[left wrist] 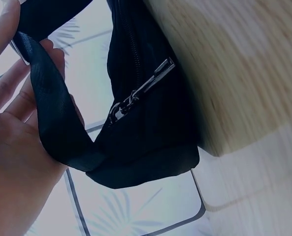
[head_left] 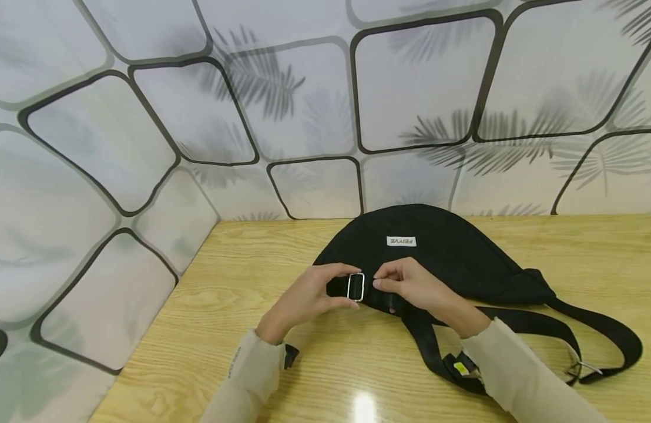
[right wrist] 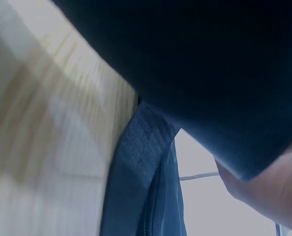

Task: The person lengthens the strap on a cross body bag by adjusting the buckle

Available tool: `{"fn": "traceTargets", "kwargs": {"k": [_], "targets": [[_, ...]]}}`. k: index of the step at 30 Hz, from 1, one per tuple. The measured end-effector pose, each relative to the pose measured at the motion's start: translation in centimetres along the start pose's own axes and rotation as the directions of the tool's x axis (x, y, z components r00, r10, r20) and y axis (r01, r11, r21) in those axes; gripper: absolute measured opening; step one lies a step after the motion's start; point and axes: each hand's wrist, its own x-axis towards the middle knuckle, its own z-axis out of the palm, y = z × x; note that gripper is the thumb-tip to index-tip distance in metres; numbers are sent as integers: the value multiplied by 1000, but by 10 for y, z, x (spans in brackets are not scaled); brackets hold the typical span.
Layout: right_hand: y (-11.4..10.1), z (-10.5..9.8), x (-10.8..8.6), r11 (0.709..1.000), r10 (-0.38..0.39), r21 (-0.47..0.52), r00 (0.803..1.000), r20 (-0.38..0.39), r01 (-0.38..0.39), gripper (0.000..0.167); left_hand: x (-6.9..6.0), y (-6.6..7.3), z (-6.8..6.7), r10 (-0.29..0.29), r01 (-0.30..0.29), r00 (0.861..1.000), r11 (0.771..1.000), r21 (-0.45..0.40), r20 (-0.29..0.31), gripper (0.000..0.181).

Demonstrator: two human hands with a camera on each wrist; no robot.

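A black bag (head_left: pixel 436 241) with a small white label lies on the wooden table. In the head view my left hand (head_left: pixel 309 294) holds a silver rectangular buckle (head_left: pixel 355 287) on the bag's black strap between thumb and fingers. To its right, my right hand (head_left: pixel 418 288) pinches black strap between thumb and forefinger. In the left wrist view the strap (left wrist: pixel 52 108) runs from my left hand (left wrist: pixel 22 132) to the bag's end, near a metal zipper pull (left wrist: pixel 141 91). Dark fabric (right wrist: pixel 210 73) covers much of the right wrist view, with part of my right hand (right wrist: pixel 269 189) behind it.
The rest of the strap (head_left: pixel 627 343) loops over the table (head_left: pixel 241 264) at the right. Near my right sleeve are a yellow tag (head_left: pixel 460 368) and a thin clear loop. A patterned wall covering (head_left: pixel 309 106) stands behind and to the left.
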Motion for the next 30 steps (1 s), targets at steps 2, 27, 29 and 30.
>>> {"fn": "traceTargets", "kwargs": {"k": [2, 27, 29, 30], "targets": [[-1, 3, -1, 1000, -7, 4, 1000, -4, 7, 13, -1, 0, 0, 10, -10, 1000, 1000, -7, 1, 52], [0, 20, -4, 999, -46, 17, 999, 3, 46, 13, -10, -1, 6, 55, -54, 997, 998, -10, 45, 54], [1, 17, -4, 999, -35, 12, 999, 20, 35, 15, -10, -2, 5, 51, -50, 998, 998, -25, 41, 54], [1, 15, -4, 1000, -30, 4, 999, 31, 30, 16, -10, -2, 5, 51, -50, 998, 998, -34, 38, 53]]}}
